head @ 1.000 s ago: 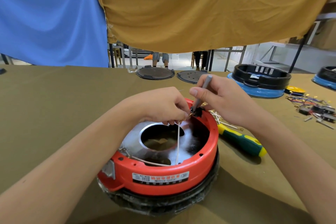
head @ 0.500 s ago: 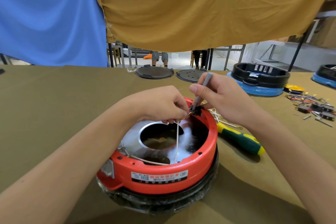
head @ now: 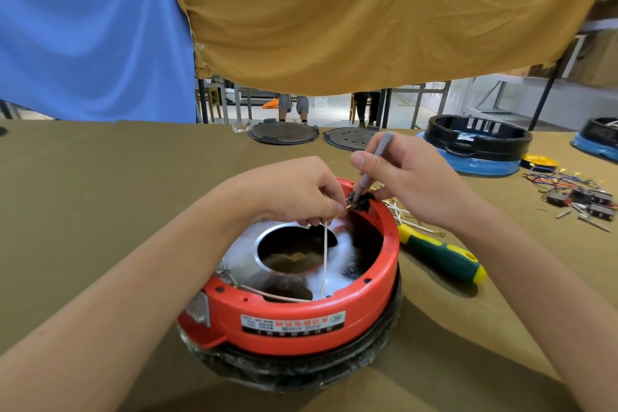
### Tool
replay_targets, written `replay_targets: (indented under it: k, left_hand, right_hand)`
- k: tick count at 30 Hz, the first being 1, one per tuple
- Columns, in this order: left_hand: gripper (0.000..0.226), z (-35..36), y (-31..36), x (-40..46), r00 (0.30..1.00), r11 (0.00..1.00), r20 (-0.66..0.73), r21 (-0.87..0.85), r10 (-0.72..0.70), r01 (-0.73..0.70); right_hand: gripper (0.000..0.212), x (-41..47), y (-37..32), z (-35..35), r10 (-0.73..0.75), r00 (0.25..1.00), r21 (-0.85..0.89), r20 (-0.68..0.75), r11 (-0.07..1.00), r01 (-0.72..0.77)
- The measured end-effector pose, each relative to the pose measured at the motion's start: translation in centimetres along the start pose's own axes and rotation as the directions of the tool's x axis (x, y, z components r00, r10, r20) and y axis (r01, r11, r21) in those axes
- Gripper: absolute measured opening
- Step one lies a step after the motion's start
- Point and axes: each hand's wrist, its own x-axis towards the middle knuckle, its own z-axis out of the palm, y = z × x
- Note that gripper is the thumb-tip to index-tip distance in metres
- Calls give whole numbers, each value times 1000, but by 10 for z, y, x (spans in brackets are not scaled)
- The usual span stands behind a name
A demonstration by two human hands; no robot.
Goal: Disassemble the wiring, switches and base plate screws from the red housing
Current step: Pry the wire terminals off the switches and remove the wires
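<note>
The red housing (head: 334,324) sits upside down on the table in front of me, its shiny metal base plate (head: 244,247) showing inside. My left hand (head: 294,191) pinches the top end of a white wire (head: 324,261) at the far rim. That wire runs down into the housing. My right hand (head: 408,177) grips a thin grey tool (head: 378,157), whose tip meets a small black switch (head: 363,202) on the far rim. The wire's brass terminal lies right beside the switch.
A green and yellow screwdriver (head: 441,256) lies right of the housing, by loose white wires (head: 401,214). Removed wires and switches (head: 575,194) lie far right. Black and blue housings (head: 478,144) and two dark round plates (head: 284,132) stand at the back.
Both hands hold nearly the same spot at the far rim. The view has shifted slightly; the wire and tool stay in place.
</note>
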Motion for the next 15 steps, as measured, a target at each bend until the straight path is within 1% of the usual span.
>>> replay_targets:
  k: [5, 11, 15]
  left_hand:
    - [19, 0, 1, 1, 1000, 1000, 3, 15, 9, -9]
    - [17, 0, 0, 0, 1000, 1000, 7, 21, 9, -10]
    - [16, 0, 0, 0, 1000, 1000, 14, 12, -1, 1]
  right_hand:
    - [31, -1, -2, 1, -24, 1000, -44, -4, 999, 24]
    - [32, -2, -5, 0, 11, 1000, 15, 9, 1000, -11]
    - [31, -4, -5, 0, 55, 998, 109, 3, 993, -55]
